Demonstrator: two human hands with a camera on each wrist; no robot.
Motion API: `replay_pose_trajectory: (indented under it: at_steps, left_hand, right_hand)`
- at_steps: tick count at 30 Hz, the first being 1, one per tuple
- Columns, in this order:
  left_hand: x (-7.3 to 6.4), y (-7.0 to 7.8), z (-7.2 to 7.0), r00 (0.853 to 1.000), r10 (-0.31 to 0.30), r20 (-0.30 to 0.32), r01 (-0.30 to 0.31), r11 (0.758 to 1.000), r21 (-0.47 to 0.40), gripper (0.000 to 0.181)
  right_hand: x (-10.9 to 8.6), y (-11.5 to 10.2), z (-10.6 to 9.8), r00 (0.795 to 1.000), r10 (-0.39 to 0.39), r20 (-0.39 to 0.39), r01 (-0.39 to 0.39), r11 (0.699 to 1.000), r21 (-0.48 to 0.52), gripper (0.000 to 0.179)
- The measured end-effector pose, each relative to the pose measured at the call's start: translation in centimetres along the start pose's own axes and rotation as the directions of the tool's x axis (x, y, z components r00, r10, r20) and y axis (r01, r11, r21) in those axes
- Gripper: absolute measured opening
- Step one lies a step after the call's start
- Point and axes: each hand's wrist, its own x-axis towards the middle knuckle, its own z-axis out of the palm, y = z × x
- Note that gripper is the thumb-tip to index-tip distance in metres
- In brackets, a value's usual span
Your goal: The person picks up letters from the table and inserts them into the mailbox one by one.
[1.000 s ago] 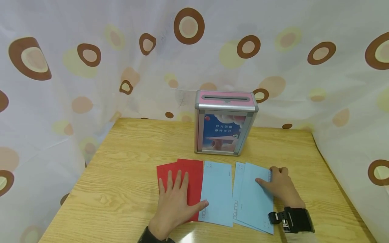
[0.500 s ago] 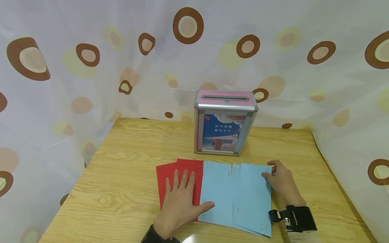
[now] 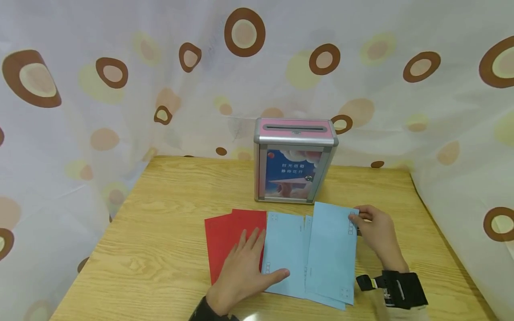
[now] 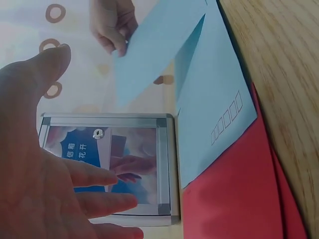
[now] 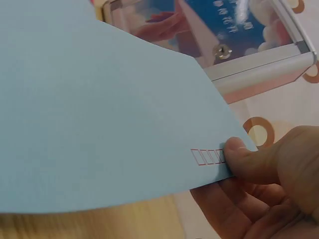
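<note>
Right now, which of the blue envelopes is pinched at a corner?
The rightmost blue envelope in the head view: the right hand pinches its upper right corner, while the other blue envelopes are ungripped.

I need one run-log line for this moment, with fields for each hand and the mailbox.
right hand: pinches blue envelope near corner | left hand: fingers extended over red envelopes | mailbox: upright, door closed
</note>
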Motion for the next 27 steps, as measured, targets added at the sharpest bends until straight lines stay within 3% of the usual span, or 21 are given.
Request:
replay_pose_trajectory:
  at_steps: [5, 9, 16, 22, 27]
  left_hand:
    - [-0.1, -0.1, 0.4, 0.996, 0.074, -0.043, -0.077, 0.995, -0.057, 0.098]
    - [-0.1, 0.1, 1.3, 0.983, 0.177, -0.053, -0.183, 0.973, -0.141, 0.08]
    - [0.2, 0.8, 3.0, 0.963, 0.262, -0.065, -0.268, 0.904, -0.334, 0.069]
    - [0.6, 1.4, 3.6, 0.953, 0.286, -0.103, -0.301, 0.837, -0.458, 0.066]
    - [0.8, 1.9, 4.0, 0.947, 0.284, -0.153, -0.32, 0.775, -0.545, 0.052]
  right_hand:
    - [-0.1, -1.2, -0.9, 0.999, -0.044, -0.022, 0.045, 0.997, 0.057, 0.03]
    - [-0.2, -2.6, -1.5, 0.993, -0.099, -0.068, 0.104, 0.991, 0.079, 0.028]
    - [-0.5, -5.4, -2.3, 0.977, -0.162, -0.139, 0.178, 0.977, 0.117, 0.026]
    - [-0.8, -7.6, -2.6, 0.97, -0.169, -0.175, 0.198, 0.966, 0.167, 0.026]
    - [-0.9, -8.6, -2.3, 0.965, -0.198, -0.172, 0.232, 0.95, 0.207, 0.022]
